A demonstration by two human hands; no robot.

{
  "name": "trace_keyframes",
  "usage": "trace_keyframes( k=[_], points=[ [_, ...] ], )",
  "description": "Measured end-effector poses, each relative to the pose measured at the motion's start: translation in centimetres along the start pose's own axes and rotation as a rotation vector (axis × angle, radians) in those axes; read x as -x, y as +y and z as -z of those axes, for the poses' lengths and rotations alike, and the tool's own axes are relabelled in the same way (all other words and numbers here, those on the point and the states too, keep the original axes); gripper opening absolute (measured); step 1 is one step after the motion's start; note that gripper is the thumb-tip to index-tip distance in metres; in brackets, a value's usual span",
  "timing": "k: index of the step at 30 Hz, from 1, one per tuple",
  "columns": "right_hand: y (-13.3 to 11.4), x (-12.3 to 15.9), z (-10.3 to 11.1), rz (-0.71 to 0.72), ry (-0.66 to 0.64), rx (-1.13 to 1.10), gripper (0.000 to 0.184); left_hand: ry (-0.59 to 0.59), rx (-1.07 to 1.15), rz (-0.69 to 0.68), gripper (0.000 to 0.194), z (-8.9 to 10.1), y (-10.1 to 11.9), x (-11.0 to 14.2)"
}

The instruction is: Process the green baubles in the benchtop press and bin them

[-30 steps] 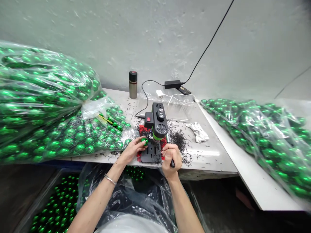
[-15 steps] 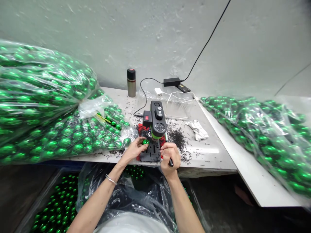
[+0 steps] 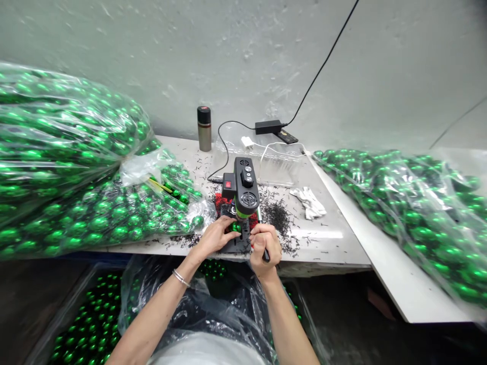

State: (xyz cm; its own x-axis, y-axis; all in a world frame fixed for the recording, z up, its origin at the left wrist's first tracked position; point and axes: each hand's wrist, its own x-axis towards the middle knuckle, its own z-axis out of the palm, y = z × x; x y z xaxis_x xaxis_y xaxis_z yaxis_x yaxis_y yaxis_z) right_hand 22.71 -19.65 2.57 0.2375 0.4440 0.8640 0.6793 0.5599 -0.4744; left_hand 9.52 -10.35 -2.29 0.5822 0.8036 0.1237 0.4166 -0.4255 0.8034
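A small black bench drill [image 3: 243, 190] with a green collar stands on its black base near the table's front edge. My left hand [image 3: 215, 237] pinches a small shiny green ball [image 3: 236, 227] and holds it on the base under the drill head. Just right of the base, my right hand [image 3: 265, 246] is closed round the drill's black lever handle. Black shavings [image 3: 279, 215] lie scattered around the machine.
Big clear bags of green balls lie at the left [image 3: 76, 167] and on the right board [image 3: 411, 203]. A flask [image 3: 204, 129], a power adapter [image 3: 269, 126], a clear tray [image 3: 272, 162] and a white glove [image 3: 309, 202] sit behind. A bin of balls [image 3: 87, 324] is below.
My left hand has slid the green ball from the left edge of the base to under the drill head. My right hand keeps its grip on the lever.
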Motion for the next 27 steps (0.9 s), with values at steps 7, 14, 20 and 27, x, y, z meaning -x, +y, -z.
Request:
trace_keyframes(
  k=[7,14,20,27],
  points=[
    [0.3,0.8,0.1,-0.013,-0.016,0.012,0.022,0.122,0.023,-0.068,0.031,-1.2,-1.1,0.5],
    [1.4,2.5,-0.6,0.022,0.0,0.001,0.023,0.125,-0.05,-0.076,0.033,-1.5,-1.6,0.7],
    [1.8,2.7,-0.8,0.067,0.018,0.049,0.025,0.126,-0.026,-0.077,0.033,-1.7,-1.8,0.7],
    [2.3,3.4,-1.0,0.048,0.038,0.017,0.026,0.12,-0.042,-0.093,0.033,-1.6,-2.1,0.7]
  ],
)
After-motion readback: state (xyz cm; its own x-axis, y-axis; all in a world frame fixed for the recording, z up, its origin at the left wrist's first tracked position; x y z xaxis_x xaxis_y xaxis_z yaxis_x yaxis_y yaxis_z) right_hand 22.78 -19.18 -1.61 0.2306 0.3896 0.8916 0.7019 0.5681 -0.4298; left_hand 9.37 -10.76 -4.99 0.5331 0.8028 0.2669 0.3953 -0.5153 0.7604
